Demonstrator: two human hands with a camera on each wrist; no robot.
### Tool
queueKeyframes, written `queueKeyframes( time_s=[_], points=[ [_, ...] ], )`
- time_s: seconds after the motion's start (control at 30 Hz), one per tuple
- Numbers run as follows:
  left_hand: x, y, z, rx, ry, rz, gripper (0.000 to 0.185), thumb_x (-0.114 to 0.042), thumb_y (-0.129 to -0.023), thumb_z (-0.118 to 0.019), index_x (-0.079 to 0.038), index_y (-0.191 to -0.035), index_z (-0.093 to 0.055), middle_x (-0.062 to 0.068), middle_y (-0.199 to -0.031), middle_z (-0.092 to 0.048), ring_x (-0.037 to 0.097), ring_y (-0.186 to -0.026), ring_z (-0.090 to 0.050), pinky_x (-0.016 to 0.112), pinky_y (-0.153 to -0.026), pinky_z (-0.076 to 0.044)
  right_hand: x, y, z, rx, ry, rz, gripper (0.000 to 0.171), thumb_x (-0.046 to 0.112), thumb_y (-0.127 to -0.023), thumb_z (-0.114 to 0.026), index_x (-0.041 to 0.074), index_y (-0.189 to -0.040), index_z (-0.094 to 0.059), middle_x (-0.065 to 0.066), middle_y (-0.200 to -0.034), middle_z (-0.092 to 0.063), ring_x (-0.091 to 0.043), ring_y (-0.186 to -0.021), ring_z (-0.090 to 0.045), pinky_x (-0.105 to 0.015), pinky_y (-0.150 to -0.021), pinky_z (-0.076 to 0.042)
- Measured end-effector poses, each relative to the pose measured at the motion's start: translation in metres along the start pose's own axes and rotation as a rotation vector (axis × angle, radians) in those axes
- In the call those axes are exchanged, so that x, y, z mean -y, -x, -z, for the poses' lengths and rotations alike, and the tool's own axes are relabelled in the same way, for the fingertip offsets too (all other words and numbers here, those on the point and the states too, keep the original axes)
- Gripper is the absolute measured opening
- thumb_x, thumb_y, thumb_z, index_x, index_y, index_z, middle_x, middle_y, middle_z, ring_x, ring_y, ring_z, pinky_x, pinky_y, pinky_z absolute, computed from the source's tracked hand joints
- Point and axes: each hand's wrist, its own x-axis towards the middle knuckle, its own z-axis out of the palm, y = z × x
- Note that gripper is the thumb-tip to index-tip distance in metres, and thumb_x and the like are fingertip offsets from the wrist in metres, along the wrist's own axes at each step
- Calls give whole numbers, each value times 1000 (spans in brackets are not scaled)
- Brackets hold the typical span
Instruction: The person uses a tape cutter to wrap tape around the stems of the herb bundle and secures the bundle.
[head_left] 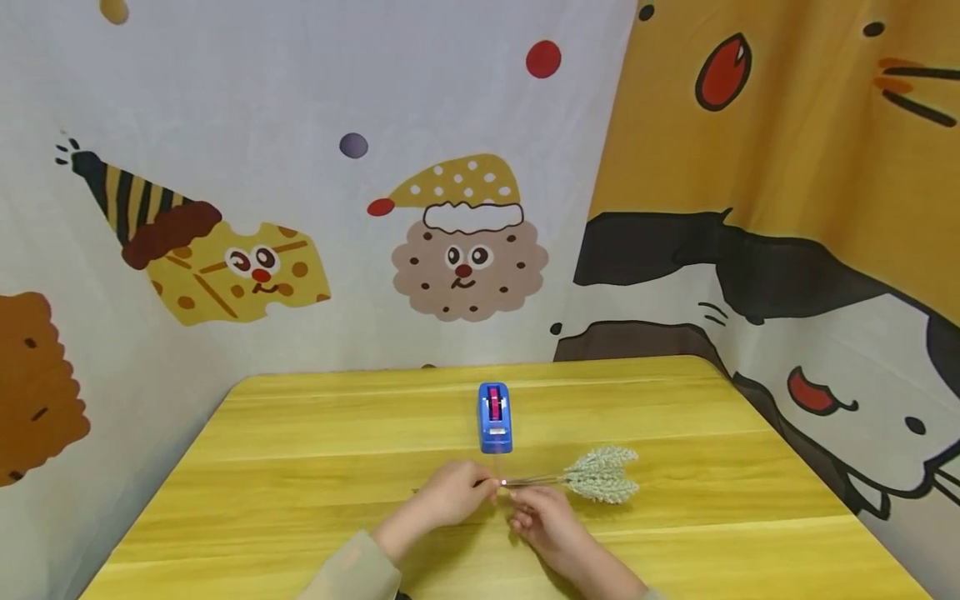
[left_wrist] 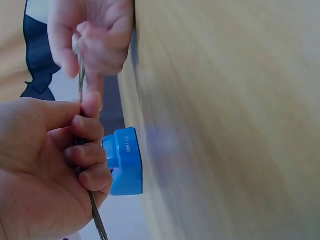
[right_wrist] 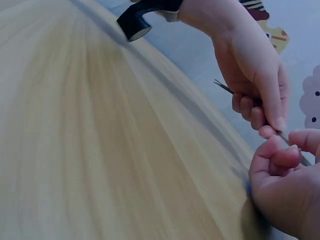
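Over the bench (head_left: 300, 450), your left hand (head_left: 452, 492) pinches the stems (head_left: 538, 480), fingers curled — right hand (head_left: 550, 525), grip unclear — apparently taping; next, wrap steadily.

Place: a curtained nook — whether home or studio could not be told.
Bench (head_left: 300, 450): wood-grained, round-cornered, it carried a blue tape dispenser (head_left: 495, 439).
Cloth hangings (head_left: 285, 108): printed with cartoon figures (head_left: 471, 271), they rose behind and beside the bench.
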Motion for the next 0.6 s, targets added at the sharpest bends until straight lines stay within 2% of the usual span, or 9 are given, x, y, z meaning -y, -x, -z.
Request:
queueKeyframes(
  time_s=[0.1,0.2,0.23,0.3,0.37,0.47,0.53,0.6],
  points=[
    [-1,2,2,3,-21,-23,22,-16,-97,-57,-7,-83,-71,-1,-70,-62,5,-49,-37,22,-46,-35,10,8,7,78,112,-45,19,8,-94,-55,-6,-102,-65,6,-62,-43,-5,-57,-41,-21,-63,-46],
    [-2,4,4,4,-34,-27,20,-15,-97,-57,-8,-85,-72,-1,-73,-63,5,-51,-40,22,-48,-38,32,15,13,174,262,-72,37,11,-95,-56,-15,-122,-57,5,-68,-47,-6,-61,-47,-24,-66,-51],
    [-2,5,5,2,-34,-26,20,-15,-97,-58,-8,-85,-72,-1,-73,-62,5,-51,-40,22,-49,-38,42,16,13,197,315,-70,40,13,-96,-56,-16,-123,-55,3,-70,-50,-6,-63,-50,-26,-68,-53],
    [-2,5,6,1,-28,-18,20,-16,-97,-57,-8,-85,-72,-2,-72,-61,5,-50,-39,22,-48,-38,63,15,13,222,426,-23,41,15,-96,-57,-17,-122,-55,0,-75,-55,-9,-68,-56,-30,-72,-56],
    [-2,5,8,-2,-24,-12,21,-16,-97,-57,-8,-85,-72,-2,-71,-61,6,-50,-39,23,-48,-37,83,9,11,225,568,68,39,17,-96,-59,-15,-119,-59,-5,-83,-62,-15,-74,-61,-35,-77,-56],
    [-2,5,10,-13,-38,-13,21,-16,-97,-58,-8,-84,-72,-3,-73,-62,6,-52,-40,23,-49,-38,102,-5,10,209,839,205,30,19,-96,-60,-5,-112,-68,-10,-94,-69,-23,-85,-65,-41,-80,-55],
    [-2,5,9,-18,-58,-23,20,-16,-96,-59,-9,-84,-73,-3,-76,-64,5,-53,-41,23,-50,-39,107,-15,10,232,995,235,26,20,-96,-61,0,-110,-71,-11,-101,-70,-24,-89,-66,-39,-80,-55],
    [-3,5,9,-24,-72,-36,18,-16,-96,-60,-10,-85,-73,-3,-78,-65,5,-55,-42,23,-52,-40,107,-23,11,285,1102,221,24,18,-95,-63,2,-109,-72,-12,-104,-71,-20,-88,-65,-34,-76,-54]
  ],
)
